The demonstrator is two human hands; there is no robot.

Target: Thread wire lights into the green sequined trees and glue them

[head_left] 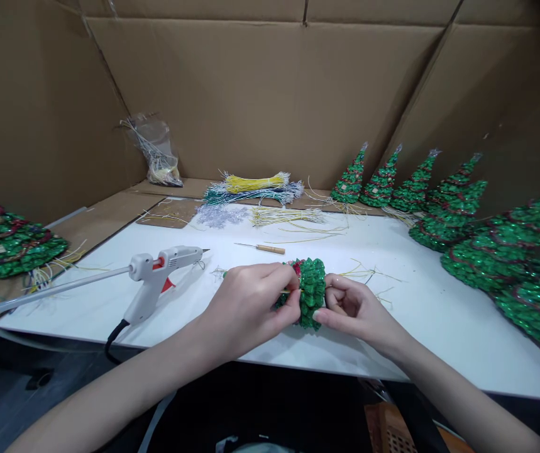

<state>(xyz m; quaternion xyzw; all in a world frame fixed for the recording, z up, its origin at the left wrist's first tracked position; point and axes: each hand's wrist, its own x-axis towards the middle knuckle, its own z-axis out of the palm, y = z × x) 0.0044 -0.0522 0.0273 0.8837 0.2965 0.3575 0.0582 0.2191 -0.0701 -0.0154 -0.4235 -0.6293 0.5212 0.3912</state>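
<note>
A craft workbench walled in by cardboard, with a glue gun, wire bundles and rows of sequined trees.

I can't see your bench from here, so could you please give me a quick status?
Left hand and right hand both gripping green sequin tree, lying sideways over white board. Glue gun parked left, untouched. Nothing obstructing.

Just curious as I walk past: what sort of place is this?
Probably a small craft workbench: a glue gun, bundles of wires and a row of finished sequin trees fill it.
</note>
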